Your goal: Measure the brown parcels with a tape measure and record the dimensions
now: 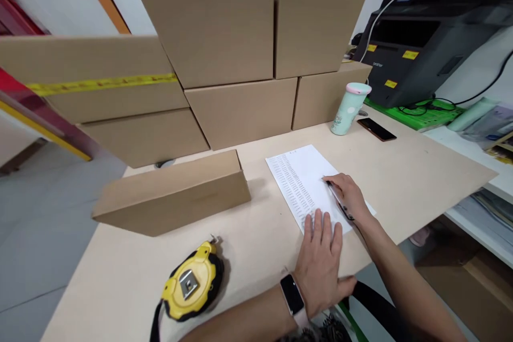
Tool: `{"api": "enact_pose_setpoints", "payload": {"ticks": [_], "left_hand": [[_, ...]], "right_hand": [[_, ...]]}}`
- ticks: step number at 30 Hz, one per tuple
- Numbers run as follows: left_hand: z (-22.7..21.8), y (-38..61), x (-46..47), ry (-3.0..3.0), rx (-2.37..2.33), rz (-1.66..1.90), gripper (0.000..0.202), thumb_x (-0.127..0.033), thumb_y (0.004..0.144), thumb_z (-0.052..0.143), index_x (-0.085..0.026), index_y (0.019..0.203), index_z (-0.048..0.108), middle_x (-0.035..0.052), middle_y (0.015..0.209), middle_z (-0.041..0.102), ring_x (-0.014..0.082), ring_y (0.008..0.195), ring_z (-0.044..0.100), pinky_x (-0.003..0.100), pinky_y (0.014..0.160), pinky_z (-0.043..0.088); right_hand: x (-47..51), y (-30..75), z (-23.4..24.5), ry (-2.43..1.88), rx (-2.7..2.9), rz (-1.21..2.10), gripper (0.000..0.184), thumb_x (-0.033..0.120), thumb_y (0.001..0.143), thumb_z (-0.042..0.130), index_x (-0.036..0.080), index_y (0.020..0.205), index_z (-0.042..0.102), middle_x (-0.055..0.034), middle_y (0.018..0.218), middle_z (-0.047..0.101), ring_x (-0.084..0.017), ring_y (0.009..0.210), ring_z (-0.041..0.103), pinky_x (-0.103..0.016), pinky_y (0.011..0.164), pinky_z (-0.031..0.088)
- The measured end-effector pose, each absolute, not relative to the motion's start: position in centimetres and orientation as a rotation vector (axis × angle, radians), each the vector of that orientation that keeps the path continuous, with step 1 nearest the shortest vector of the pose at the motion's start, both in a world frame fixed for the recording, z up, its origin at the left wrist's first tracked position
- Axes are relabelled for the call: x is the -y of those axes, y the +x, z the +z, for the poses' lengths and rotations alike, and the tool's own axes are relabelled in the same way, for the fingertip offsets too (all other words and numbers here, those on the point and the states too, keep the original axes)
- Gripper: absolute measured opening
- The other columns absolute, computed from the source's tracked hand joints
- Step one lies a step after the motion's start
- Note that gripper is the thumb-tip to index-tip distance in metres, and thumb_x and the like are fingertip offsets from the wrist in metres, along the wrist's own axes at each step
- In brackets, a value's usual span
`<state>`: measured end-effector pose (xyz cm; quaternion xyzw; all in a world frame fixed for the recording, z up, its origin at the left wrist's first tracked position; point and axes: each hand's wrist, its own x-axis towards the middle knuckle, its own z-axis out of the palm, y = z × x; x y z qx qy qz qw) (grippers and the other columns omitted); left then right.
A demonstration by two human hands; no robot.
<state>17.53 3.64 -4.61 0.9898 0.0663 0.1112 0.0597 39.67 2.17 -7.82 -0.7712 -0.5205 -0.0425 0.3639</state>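
Note:
A white sheet of paper with printed columns of small text lies on the desk. My left hand rests flat at its near edge, fingers stretched out, a watch on the wrist. Over the sheet's right part, my right hand grips a pen, its tip close to the paper; whether it touches I cannot tell. To the left of my left hand sits a yellow and black tape measure with a black strap.
A narrow cardboard box lies left of the paper. Stacked cardboard boxes line the back, one crossed by a yellow strip. A mint tumbler and a phone stand back right, near a black printer.

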Motion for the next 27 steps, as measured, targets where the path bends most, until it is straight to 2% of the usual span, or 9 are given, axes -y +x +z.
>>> {"api": "enact_pose_setpoints", "payload": {"ticks": [5, 8, 10, 14, 15, 17, 20, 23, 27], "left_hand": [[-2.2, 12.0, -4.2, 3.038, -0.377, 0.488, 0.073, -0.058, 0.085, 0.048, -0.012, 0.141, 0.039, 0.0184, 0.153, 0.034, 0.0383, 0.144, 0.021, 0.057, 0.112, 0.031], [-2.2, 5.1, -6.4, 2.943, -0.695, 0.722, 0.064, -0.041, 0.082, 0.055, -0.019, 0.140, 0.039, 0.0156, 0.152, 0.035, 0.0373, 0.144, 0.022, 0.061, 0.108, 0.035], [-2.9, 0.3, -8.0, 2.800, -1.033, 0.837, 0.060, -0.039, 0.082, 0.056, -0.019, 0.136, 0.040, 0.0183, 0.147, 0.041, 0.0380, 0.141, 0.030, 0.060, 0.104, 0.039], [-5.7, -5.6, -9.7, 2.366, -1.324, 0.868, 0.081, -0.055, 0.076, 0.059, -0.016, 0.142, 0.032, 0.0204, 0.142, 0.044, 0.0403, 0.133, 0.041, 0.060, 0.104, 0.041], [-6.4, -6.1, -9.8, 2.255, -1.310, 0.870, 0.084, -0.056, 0.075, 0.060, -0.016, 0.143, 0.031, 0.0193, 0.143, 0.044, 0.0386, 0.132, 0.043, 0.057, 0.106, 0.040], [-7.4, -6.1, -9.8, 2.094, -1.285, 0.884, 0.087, -0.057, 0.073, 0.062, -0.017, 0.143, 0.030, 0.0171, 0.144, 0.044, 0.0354, 0.132, 0.044, 0.053, 0.111, 0.037], [-7.7, -5.3, -10.2, 2.014, -1.362, 0.891, 0.087, -0.057, 0.068, 0.066, -0.018, 0.140, 0.035, 0.0150, 0.140, 0.049, 0.0340, 0.130, 0.047, 0.050, 0.109, 0.039], [-6.9, -4.6, -10.6, 2.046, -1.440, 0.855, 0.086, -0.057, 0.063, 0.070, -0.017, 0.133, 0.042, 0.0157, 0.129, 0.056, 0.0353, 0.120, 0.054, 0.052, 0.101, 0.046], [-6.3, -4.3, -10.4, 2.016, -1.477, 0.942, 0.079, -0.060, 0.061, 0.067, -0.018, 0.125, 0.047, 0.0135, 0.123, 0.060, 0.0357, 0.116, 0.056, 0.051, 0.099, 0.047]], "right_hand": [[-1.9, 39.0, -7.2, -1.945, 1.255, -0.179, 0.051, 0.003, 0.075, 0.038, 0.021, 0.114, 0.066, -0.0089, 0.096, 0.068, -0.025, 0.091, 0.063, -0.043, 0.083, 0.051], [-1.6, 37.2, -6.1, -1.908, 1.131, -0.351, 0.043, 0.008, 0.082, 0.040, 0.021, 0.115, 0.065, -0.0106, 0.097, 0.067, -0.027, 0.091, 0.062, -0.045, 0.080, 0.051], [-1.5, 34.5, -5.2, -1.823, 1.140, -0.396, 0.036, 0.013, 0.087, 0.042, 0.021, 0.114, 0.065, -0.0114, 0.099, 0.067, -0.028, 0.095, 0.061, -0.045, 0.082, 0.050], [-2.3, 26.0, -3.8, -1.534, 1.597, 0.118, 0.033, 0.017, 0.094, 0.041, 0.025, 0.116, 0.065, -0.0073, 0.108, 0.069, -0.022, 0.104, 0.061, -0.038, 0.089, 0.050], [-2.8, 23.9, -3.6, -1.488, 1.763, 0.286, 0.036, 0.018, 0.094, 0.042, 0.026, 0.124, 0.061, -0.0064, 0.120, 0.066, -0.022, 0.115, 0.057, -0.039, 0.095, 0.048], [-3.9, 20.2, -3.3, -1.423, 1.998, 0.493, 0.050, 0.022, 0.092, 0.049, 0.029, 0.141, 0.045, -0.0076, 0.148, 0.046, -0.025, 0.135, 0.040, -0.044, 0.107, 0.037], [-5.6, 17.1, -3.3, -1.377, 2.143, 0.617, 0.066, 0.023, 0.088, 0.053, 0.026, 0.150, 0.031, -0.0119, 0.157, 0.031, -0.029, 0.142, 0.029, -0.045, 0.111, 0.030], [-6.5, 16.2, -3.4, -1.342, 2.155, 0.622, 0.061, 0.022, 0.089, 0.050, 0.020, 0.148, 0.034, -0.0166, 0.148, 0.043, -0.029, 0.135, 0.039, -0.044, 0.107, 0.034], [-7.0, 16.2, -2.4, -1.291, 2.100, 0.440, 0.046, 0.022, 0.090, 0.049, 0.019, 0.136, 0.049, -0.0124, 0.130, 0.059, -0.023, 0.119, 0.051, -0.038, 0.100, 0.041]]}}
